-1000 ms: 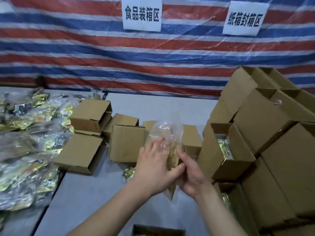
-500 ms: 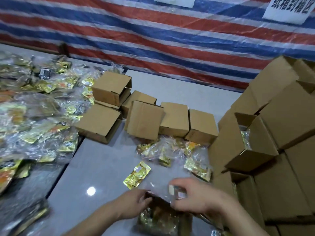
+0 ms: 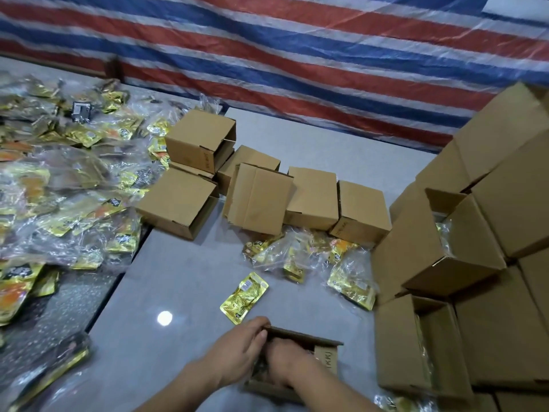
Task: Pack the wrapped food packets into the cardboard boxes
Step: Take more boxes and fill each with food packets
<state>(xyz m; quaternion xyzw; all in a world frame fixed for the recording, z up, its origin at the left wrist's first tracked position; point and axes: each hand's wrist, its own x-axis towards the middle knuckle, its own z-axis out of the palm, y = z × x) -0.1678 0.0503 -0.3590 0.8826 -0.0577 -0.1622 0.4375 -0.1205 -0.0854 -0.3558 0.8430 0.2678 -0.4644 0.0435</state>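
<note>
Near the bottom edge of my view, both hands work at a small open cardboard box (image 3: 322, 347) on the grey bench (image 3: 178, 278). My left hand (image 3: 237, 349) curls its fingers over the box's far left rim and grips it. My right hand (image 3: 286, 362) reaches down inside the box, fingers bent; what they hold, if anything, is hidden by the box wall and the blur, so I cannot tell its grasp.

Just beyond the box, one loose gold packet (image 3: 244, 297) lies flat on the bench. Farther back and to the right, a cluster of bagged packets (image 3: 300, 254) in clear plastic rests against a row of empty boxes (image 3: 258, 197) lying on their sides. Along the right side, a stack of boxes (image 3: 445, 242) rises, some open-faced with packets showing inside. Off to the left, a large heap of packets (image 3: 59, 188) covers a darker surface. A red, white and blue striped tarp (image 3: 297, 55) hangs behind everything.
</note>
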